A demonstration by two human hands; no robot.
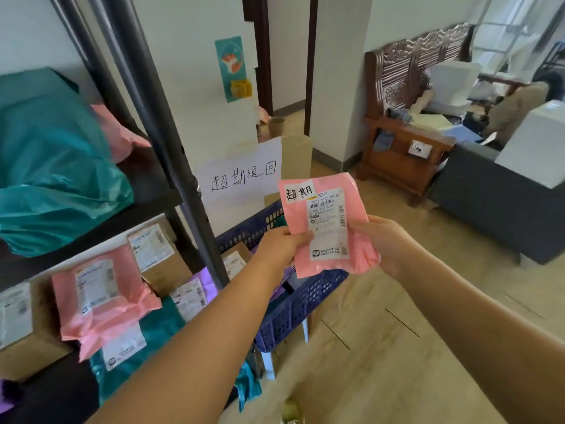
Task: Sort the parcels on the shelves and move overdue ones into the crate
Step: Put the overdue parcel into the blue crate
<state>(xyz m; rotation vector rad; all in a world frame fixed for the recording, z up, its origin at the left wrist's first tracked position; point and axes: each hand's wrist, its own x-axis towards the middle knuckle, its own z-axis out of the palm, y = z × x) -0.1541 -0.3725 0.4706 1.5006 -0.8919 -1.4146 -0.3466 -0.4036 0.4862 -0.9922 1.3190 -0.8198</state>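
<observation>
Pink parcel (328,228), printed label and handwritten tag, pinched at both sides by left hand (282,247) and right hand (382,240), above blue crate (302,304). Paper sign (241,175) behind crate. Shelves (146,188) at left: teal, pink, cardboard parcels.

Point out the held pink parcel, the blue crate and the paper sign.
pink parcel (327,225), head view, on its shipping label.
blue crate (301,307), head view, on its near wall.
paper sign (244,176), head view, on the handwriting.

"超期退回" is handwritten on a white paper sign (241,175) seen above the far rim of the blue crate (293,307), at ten o'clock from the pink parcel (331,264). On that parcel, "超期" is handwritten on a white sticker (300,191) at its eleven o'clock corner. "E138-00" is printed on the shipping label (327,218); its finer print cannot be read.
</observation>
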